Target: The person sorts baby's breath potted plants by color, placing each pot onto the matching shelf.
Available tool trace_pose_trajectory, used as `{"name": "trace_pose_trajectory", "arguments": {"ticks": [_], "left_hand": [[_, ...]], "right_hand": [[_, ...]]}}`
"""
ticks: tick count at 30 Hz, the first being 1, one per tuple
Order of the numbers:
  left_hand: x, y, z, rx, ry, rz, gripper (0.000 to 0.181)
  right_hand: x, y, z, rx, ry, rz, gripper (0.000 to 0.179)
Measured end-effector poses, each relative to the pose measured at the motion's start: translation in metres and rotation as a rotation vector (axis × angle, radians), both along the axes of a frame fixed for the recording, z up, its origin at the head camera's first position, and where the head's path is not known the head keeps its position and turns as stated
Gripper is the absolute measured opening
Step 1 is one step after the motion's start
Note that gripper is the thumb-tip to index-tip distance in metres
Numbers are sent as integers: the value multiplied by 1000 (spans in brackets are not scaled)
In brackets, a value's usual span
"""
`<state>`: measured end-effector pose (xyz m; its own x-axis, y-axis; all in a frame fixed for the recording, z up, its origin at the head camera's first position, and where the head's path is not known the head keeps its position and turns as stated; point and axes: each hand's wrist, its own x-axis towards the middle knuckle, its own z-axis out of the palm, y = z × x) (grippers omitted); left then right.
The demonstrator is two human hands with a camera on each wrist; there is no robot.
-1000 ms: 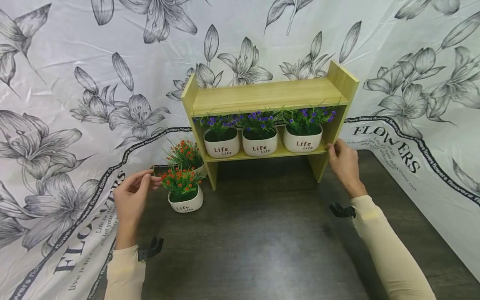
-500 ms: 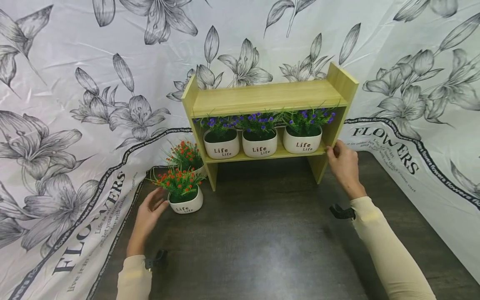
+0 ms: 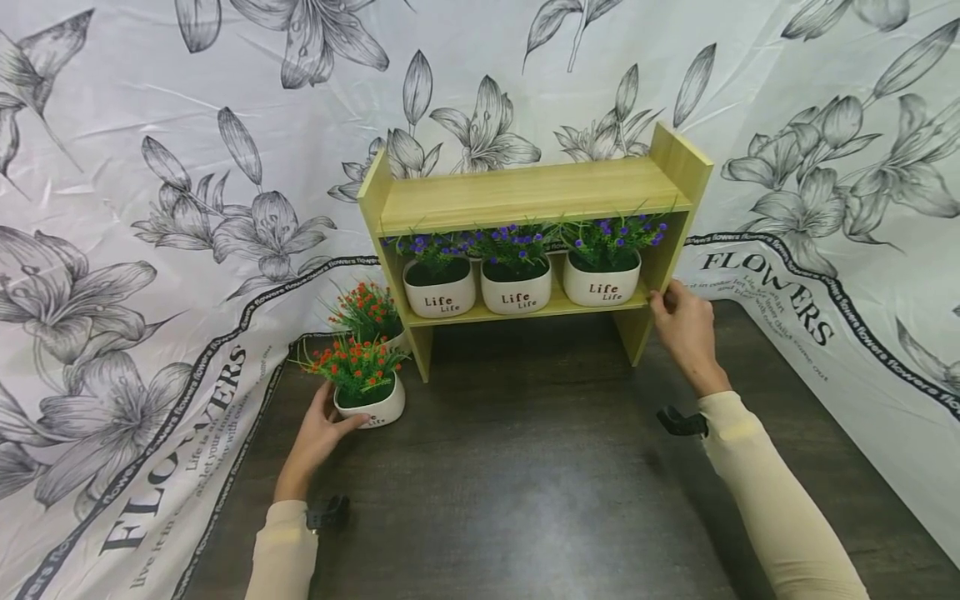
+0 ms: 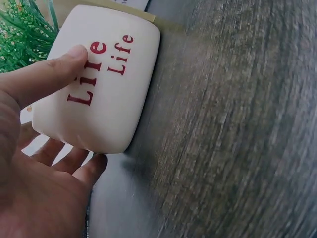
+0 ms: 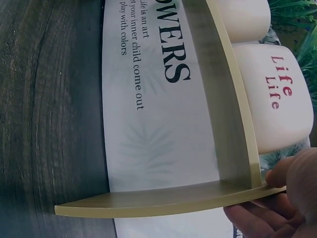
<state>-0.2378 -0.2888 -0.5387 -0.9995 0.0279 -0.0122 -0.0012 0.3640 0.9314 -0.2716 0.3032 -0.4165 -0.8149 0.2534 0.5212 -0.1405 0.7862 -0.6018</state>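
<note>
Standing upright, nearer red-flowered pot (image 3: 389, 405), lettering (image 3: 386, 418) frontward, long axis seemingly crosswise.

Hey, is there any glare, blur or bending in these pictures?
Head view: pale glare on the dark wood-grain tabletop; left wrist view: the grain looks streaky and soft, the white flowerpot clearer; right wrist view: edges of the wooden shelf look bowed.

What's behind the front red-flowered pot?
Another red-flowered pot stands there; its blooms and part of its white side show. The front plant covers most of the rest.
</note>
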Motion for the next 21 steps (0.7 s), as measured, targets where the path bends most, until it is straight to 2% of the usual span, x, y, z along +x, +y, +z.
{"name": "trace_pose_trajectory", "arguments": {"ticks": [5, 8, 11, 15, 19, 21], "left_hand": [[-2, -1, -3, 7, -20, -7, 108], [0, 3, 4, 28, -54, -22, 110], [-2, 3, 4, 25, -70, -25, 115], [-6, -1, -7, -12, -60, -22, 117], [-5, 0, -10, -65, -75, -1, 113], [-5, 1, -11, -65, -74, 18, 111]], "right_hand": [[0, 0, 0, -4, 1, 7, 30], [1, 0, 1, -7, -4, 8, 31], [1, 0, 2, -5, -16, 6, 33], [0, 1, 1, 0, -25, 1, 36], [-1, 2, 0, 6, -21, 1, 34], [-1, 2, 0, 7, -16, 5, 33]]}}
